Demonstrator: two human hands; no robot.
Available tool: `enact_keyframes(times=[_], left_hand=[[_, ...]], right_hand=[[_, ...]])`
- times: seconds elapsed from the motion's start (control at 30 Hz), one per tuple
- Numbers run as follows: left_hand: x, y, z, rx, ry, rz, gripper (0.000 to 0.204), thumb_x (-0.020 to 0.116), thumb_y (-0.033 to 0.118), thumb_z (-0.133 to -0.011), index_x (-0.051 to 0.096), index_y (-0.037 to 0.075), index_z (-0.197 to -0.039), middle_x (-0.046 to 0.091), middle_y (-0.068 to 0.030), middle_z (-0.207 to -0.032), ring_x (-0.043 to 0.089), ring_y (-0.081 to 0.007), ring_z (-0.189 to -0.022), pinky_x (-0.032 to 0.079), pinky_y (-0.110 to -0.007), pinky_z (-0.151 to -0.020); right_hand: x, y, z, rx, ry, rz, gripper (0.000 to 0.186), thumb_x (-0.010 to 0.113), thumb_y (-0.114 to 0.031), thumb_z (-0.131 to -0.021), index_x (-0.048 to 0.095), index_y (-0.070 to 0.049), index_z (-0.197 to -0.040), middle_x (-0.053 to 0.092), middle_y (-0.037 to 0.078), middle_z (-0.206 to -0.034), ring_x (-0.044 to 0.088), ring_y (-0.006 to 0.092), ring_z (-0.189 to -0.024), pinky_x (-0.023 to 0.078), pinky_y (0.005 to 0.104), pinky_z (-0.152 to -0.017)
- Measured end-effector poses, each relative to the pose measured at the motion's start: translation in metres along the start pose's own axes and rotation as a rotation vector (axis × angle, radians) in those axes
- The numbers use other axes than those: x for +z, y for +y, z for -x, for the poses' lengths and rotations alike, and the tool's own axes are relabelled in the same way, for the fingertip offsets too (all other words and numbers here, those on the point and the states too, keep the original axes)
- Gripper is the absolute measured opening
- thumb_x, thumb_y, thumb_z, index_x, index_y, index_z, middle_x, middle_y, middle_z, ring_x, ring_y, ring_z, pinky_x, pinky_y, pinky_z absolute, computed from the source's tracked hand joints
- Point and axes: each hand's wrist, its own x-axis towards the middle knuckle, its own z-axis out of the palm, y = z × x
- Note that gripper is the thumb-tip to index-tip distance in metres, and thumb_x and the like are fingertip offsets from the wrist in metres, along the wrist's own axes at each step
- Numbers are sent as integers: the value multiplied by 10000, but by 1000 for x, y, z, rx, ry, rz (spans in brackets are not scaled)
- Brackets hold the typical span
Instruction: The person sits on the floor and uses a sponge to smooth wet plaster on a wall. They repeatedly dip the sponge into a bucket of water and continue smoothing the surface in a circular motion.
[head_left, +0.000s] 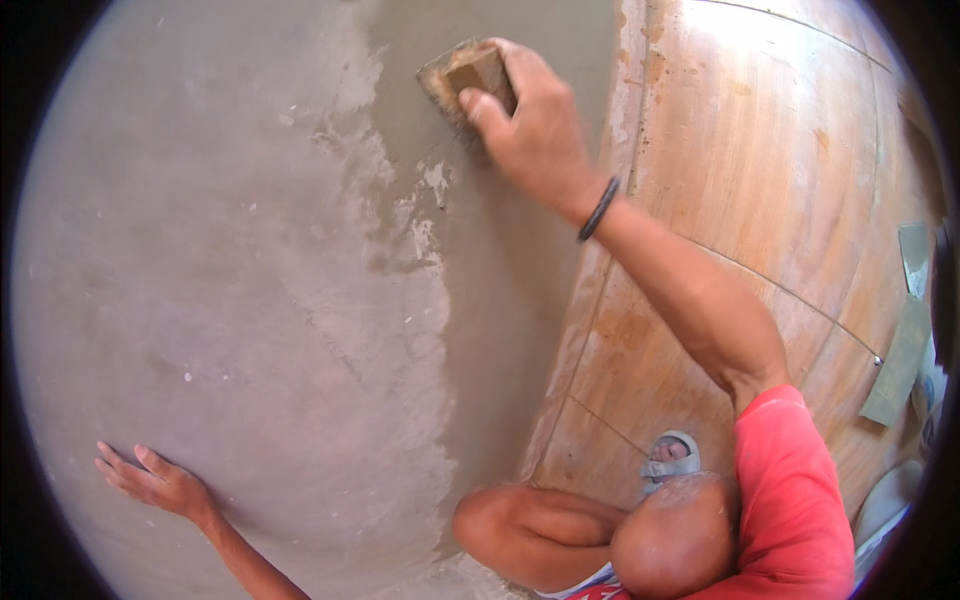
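Being pressed against the wet grey cement wall [250,250] is a small brown wooden float [468,75], gripped by the right hand [530,125]; the left hand [155,482] is being laid open, flat, low on that wall.

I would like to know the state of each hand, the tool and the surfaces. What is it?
Right hand: gripping the float, arm stretched out.
Float: pressed flat on the plaster.
Left hand: open, flat on the plaster.
Grey plaster: darker, wet-looking band by the float.
Tiled floor: cement-smeared along the edge.

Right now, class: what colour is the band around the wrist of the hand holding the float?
Black: a thin dark wristband on the right hand, clearest in the head view.
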Motion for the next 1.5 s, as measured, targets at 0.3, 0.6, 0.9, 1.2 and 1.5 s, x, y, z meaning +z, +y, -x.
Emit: enact_keyframes(times=[0.3,0.6,0.9,1.2,1.5], left_hand=[[-11,-7,-8,49,11,-34,545,393,401,-1052,391,125,-1522,323,-196,-1578,266,-380,-1462,192,-520,-1192],[-12,-1,-8,29,3,-25,543,394,413,-1050,390,152,-1525,316,-189,-1582,261,-378,-1466,196,-526,-1189],[2,5,-2,-4,27,5,538,400,413,-1048,411,142,-1513,343,-191,-1568,288,-379,-1452,226,-516,-1180],[-8,-2,-6,26,31,-27,510,415,338,-1053,391,145,-1525,355,-188,-1567,312,-356,-1454,188,-497,-1209],[0,-3,-1,24,12,-38,539,394,395,-1054,414,104,-1507,353,-193,-1562,292,-359,-1454,219,-502,-1182]], right_hand=[[-27,-27,114,-119,-354,-117,495,682,-135,-815,545,17,-1265,579,202,-1006,565,389,-977,493,466,-860],[-10,-51,131,-98,-456,-117,511,668,-135,-823,511,46,-1274,548,222,-1023,554,385,-941,490,469,-834],[1,-19,19,-22,-90,-14,531,670,-142,-817,518,3,-1304,556,225,-966,549,385,-944,478,479,-839],[-37,-14,90,-66,-305,-97,446,654,-162,-823,584,5,-1230,594,205,-948,598,348,-888,519,449,-808],[-3,7,-124,186,6,-115,309,640,-179,-869,610,59,-1064,688,235,-940,678,336,-911,533,407,-809]])
